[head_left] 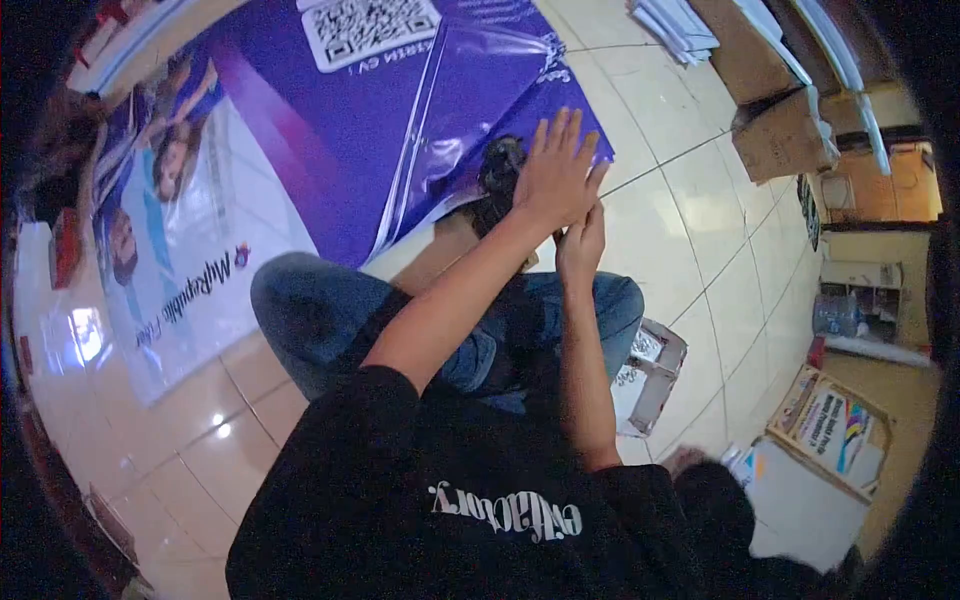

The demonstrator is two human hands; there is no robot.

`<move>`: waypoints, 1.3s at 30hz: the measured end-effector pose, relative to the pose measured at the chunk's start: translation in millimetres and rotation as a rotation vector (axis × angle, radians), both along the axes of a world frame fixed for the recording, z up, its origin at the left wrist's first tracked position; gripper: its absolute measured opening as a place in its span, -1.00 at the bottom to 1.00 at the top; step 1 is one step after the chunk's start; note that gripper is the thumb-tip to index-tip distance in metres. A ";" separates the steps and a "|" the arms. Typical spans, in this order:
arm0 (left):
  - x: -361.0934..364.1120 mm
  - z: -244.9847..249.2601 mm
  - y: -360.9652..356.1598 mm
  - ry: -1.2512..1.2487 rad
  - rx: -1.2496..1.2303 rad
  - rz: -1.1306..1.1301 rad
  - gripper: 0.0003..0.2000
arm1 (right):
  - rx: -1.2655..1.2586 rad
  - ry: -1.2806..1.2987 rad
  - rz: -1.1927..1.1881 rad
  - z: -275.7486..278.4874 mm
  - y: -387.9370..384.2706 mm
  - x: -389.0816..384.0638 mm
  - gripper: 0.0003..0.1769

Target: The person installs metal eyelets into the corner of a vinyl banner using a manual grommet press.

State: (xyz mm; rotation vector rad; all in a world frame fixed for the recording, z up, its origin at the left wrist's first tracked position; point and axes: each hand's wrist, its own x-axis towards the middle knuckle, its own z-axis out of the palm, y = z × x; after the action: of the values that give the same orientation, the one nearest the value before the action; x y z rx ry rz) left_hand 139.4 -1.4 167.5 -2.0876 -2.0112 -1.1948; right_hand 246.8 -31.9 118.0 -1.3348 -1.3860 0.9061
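My left hand (560,178) lies with fingers spread on the corner of a purple printed banner (350,120), beside a black object (500,170) that I cannot make out clearly. Just below its wrist, close to the banner's edge, is my right hand (582,248), its fingers closed. A small dark piece shows at those fingers, too little of it to name. The glossy banner, with a large QR code and a white section with printed people, spreads over the floor and has a crease near my left forearm.
My crossed legs (330,310) are below the banner. An open white box (655,375) stands by my right knee. Cardboard boxes (785,140) and stacked papers (675,30) are at the upper right. A framed sign (835,430) and another person's dark sleeve (715,510) show lower right.
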 end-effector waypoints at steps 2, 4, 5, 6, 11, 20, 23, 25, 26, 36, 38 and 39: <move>-18.4 0.6 -9.8 -0.235 0.238 -0.065 -0.66 | 0.147 -0.433 0.138 31.7 -13.1 -1.0 -0.64; -42.9 -27.4 -23.1 -0.418 0.293 0.025 -0.71 | 0.134 -0.384 0.175 62.5 -16.1 -0.6 -0.70; -60.3 -45.9 -29.1 -0.482 0.265 0.077 -0.69 | 0.208 -0.411 0.300 79.0 -13.7 1.2 -0.71; -72.0 -68.3 -37.4 -0.523 0.124 0.189 -0.57 | 0.285 -0.438 0.415 91.3 -12.5 4.5 -0.71; -101.9 -150.8 -54.4 -0.325 -0.402 -0.068 -0.48 | 0.151 0.232 0.492 96.1 -6.6 16.1 -0.66; -99.2 -123.3 -40.7 0.008 -0.712 -0.048 -0.65 | 0.122 0.011 0.481 -64.4 23.4 -27.3 -0.24; -94.9 -126.7 -41.3 -0.085 -0.690 -0.015 -0.68 | -0.033 -0.181 0.691 -51.8 34.2 -5.1 -0.33; -109.1 -150.2 -40.4 -0.026 -0.806 0.008 -0.67 | -0.044 -0.201 0.879 -68.9 47.9 15.5 -0.32; -108.5 -148.9 -41.3 -0.031 -0.812 0.028 -0.67 | 0.061 -0.230 0.938 -55.1 51.1 34.1 -0.35; -42.7 -153.6 37.7 0.407 -0.185 -0.199 -0.66 | -0.121 -0.339 0.868 -67.5 39.6 88.0 -0.56; -24.9 -141.2 58.3 0.416 -0.425 -0.155 -0.64 | -0.100 -0.248 0.842 -97.9 39.0 90.4 -0.53; -22.0 -145.9 70.6 0.376 -0.417 -0.128 -0.72 | -0.042 -0.258 0.882 -104.9 41.2 91.5 -0.52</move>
State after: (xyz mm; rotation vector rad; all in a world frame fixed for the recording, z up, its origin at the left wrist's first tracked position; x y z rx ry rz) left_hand 117.4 69.2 21.6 -2.4167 -2.0972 -0.3556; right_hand 338.4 9.2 13.2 -0.8562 -2.2334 1.3563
